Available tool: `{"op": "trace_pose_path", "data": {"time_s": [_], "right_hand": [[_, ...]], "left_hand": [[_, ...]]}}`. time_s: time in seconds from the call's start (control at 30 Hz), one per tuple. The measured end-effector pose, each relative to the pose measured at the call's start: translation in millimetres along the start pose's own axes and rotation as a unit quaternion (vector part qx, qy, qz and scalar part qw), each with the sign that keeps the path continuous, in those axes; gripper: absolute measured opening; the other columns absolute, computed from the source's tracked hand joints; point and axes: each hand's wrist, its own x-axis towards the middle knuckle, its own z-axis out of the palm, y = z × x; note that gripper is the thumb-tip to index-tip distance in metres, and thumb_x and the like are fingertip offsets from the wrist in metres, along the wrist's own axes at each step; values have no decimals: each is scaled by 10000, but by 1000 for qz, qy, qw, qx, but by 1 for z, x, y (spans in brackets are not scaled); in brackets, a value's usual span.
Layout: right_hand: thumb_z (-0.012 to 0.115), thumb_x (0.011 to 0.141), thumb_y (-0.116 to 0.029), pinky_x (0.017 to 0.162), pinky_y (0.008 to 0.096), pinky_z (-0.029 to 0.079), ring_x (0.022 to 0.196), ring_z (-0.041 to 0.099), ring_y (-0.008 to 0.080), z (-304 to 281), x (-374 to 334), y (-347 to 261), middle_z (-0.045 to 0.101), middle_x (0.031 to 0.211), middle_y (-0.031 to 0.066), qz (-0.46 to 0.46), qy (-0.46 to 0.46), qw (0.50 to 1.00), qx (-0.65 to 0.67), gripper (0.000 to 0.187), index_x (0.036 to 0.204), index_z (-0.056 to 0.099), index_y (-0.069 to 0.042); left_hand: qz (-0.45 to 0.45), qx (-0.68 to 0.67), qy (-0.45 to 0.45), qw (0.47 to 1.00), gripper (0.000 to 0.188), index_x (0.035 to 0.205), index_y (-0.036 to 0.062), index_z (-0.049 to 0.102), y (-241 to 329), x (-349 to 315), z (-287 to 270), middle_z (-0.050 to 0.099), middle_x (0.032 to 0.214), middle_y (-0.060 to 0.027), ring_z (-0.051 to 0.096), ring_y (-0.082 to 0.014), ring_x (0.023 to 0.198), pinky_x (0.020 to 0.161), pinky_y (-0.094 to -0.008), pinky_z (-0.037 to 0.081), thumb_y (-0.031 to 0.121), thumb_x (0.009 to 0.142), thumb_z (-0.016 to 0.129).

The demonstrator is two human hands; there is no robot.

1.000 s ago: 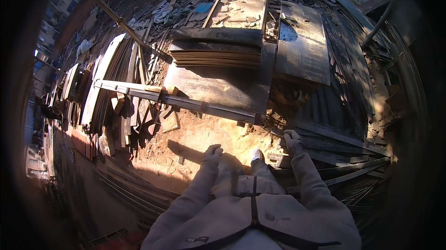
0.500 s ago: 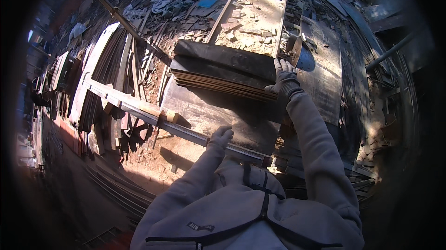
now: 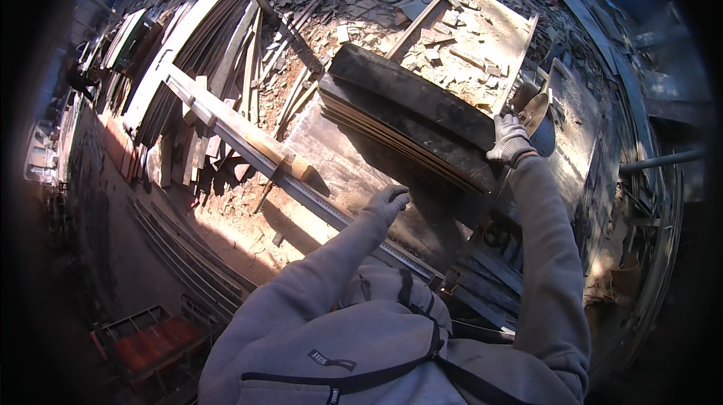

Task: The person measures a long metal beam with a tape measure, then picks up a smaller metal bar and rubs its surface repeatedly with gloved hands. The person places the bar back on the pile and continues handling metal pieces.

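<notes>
A stack of thin boards (image 3: 407, 141) lies on the work table (image 3: 312, 134), with a thick dark board (image 3: 422, 92) along its far top side. My right hand (image 3: 514, 140), in a pale knit glove, rests against the right end of the stack, its fingers spread over the corner and its thumb apart. A round saw blade (image 3: 536, 114) stands just beyond those fingers. My left hand (image 3: 389, 202) is gloved too and hovers in front of the stack, fingers curled in with nothing visible in them. Near it runs a long metal rail with a scale (image 3: 320, 204).
A wooden bar (image 3: 248, 134) lies along the rail at the left. Wood offcuts (image 3: 471, 57) and sawdust cover the far surface. Long planks (image 3: 181, 51) lean at the left, and a red-bottomed crate (image 3: 158, 343) stands at the lower left. A pipe (image 3: 663, 160) juts in at right.
My view has turned, so the stack and rail sit more slanted and farther right. My right hand stays at the stack's right end; my left remains curled in front of it.
</notes>
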Motion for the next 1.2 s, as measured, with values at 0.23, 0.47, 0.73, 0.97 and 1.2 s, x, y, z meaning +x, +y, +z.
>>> {"op": "trace_pose_path", "data": {"time_s": [0.23,0.47,0.73,0.97,1.2], "right_hand": [[884,554,-515,1030,452,539,1150,650,404,21,-122,-7,647,1173,215,-31,38,967,249,900,1261,708,14],[925,530,-473,1005,461,535,1160,609,382,89,-242,-43,580,1222,192,-56,152,927,338,1017,1382,624,-7],[920,589,-437,1029,444,526,1192,594,376,48,-172,-21,586,1262,195,-115,226,925,284,972,1393,601,7],[905,661,-548,1219,484,391,1454,433,435,-6,-30,-3,452,1587,252,-12,70,992,101,1151,1600,441,-70],[925,641,-462,1249,464,375,1479,410,449,3,12,-12,429,1582,295,-4,0,998,60,1315,1696,248,-64]], "left_hand": [[-20,-269,108,957,613,1485,133,553,44,47,35,674,1265,-48,671,-220,1101,885,-381,571,494,1022,731],[-33,-386,58,920,637,1405,110,622,-2,-14,72,673,1323,-96,631,-317,1250,1074,-524,531,581,988,724],[19,-346,41,937,479,1379,90,609,1,-6,50,685,1335,-155,694,-335,1190,990,-500,598,439,1058,680],[-79,-338,108,932,650,1530,60,467,-21,-8,12,621,1423,-222,674,-366,1206,967,-493,600,416,1038,698],[-98,-305,116,940,618,1514,31,510,-20,3,3,680,1333,-189,711,-311,1135,925,-434,612,387,1047,702]]}}
